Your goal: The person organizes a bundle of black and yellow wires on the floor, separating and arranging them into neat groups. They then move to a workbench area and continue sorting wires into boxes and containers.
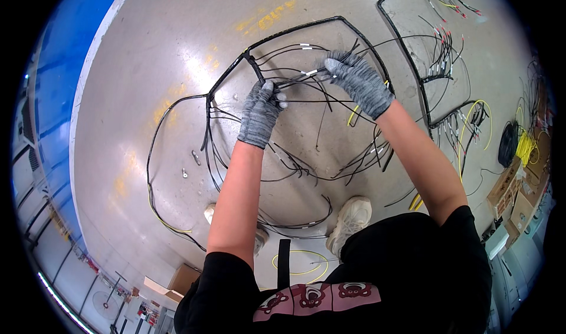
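A black wiring harness (292, 34) lies on the floor in a wide arch, with branches of loose black wires spreading inward. My left hand (259, 114), in a grey knit glove, is closed round one branch close to where its taped stem ends. Between the hands stretches a bunch of thin black wires (295, 80), some with white labels. Gloved the same way, my right hand (361, 85) pinches these wires toward their free ends, with several tips sticking out above the fingers. Loose black wires (298, 168) hang and lie below both hands.
Another black harness (405, 45) with red-tipped wires lies on the right. Beyond it are a black cable coil (507, 144), a yellow wire coil (526, 147) and cardboard boxes (506, 188). A yellow wire loop (300, 251) lies by my shoes (349, 222). An open carton (183, 280) stands lower left.
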Tool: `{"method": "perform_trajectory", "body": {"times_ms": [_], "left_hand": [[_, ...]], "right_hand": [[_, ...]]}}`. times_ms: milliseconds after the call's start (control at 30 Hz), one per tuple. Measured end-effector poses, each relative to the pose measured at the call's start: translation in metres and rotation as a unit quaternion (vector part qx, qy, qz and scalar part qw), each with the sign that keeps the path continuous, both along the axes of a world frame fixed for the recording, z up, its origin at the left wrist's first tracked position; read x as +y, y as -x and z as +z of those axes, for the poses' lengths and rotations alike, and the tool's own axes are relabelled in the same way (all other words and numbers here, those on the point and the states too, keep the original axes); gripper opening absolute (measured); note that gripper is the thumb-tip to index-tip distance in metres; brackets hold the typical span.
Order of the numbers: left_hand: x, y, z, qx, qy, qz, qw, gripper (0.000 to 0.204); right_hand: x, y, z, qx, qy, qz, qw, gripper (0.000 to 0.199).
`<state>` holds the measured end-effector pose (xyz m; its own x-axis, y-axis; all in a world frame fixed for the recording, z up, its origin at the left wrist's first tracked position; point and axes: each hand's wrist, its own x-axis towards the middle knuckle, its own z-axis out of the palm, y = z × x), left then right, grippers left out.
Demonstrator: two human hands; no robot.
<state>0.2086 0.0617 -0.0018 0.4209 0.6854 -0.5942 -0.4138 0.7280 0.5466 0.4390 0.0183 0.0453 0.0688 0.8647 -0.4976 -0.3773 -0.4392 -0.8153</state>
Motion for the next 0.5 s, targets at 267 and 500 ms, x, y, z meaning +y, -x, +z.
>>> {"method": "perform_trajectory", "body": {"times_ms": [267,500], "left_hand": [[0.004,0.002,-0.006,-0.047,0.035,0.034,0.998,0.024],[0.005,0.007,-0.019,-0.068,0.045,0.022,0.996,0.024]], "right_hand": [[-0.015,-0.001,0.033,-0.631,-0.035,0.384,0.673,0.057],[-0.038,-0.001,0.048,-0.617,-0.033,0.441,0.651,0.018]]}}
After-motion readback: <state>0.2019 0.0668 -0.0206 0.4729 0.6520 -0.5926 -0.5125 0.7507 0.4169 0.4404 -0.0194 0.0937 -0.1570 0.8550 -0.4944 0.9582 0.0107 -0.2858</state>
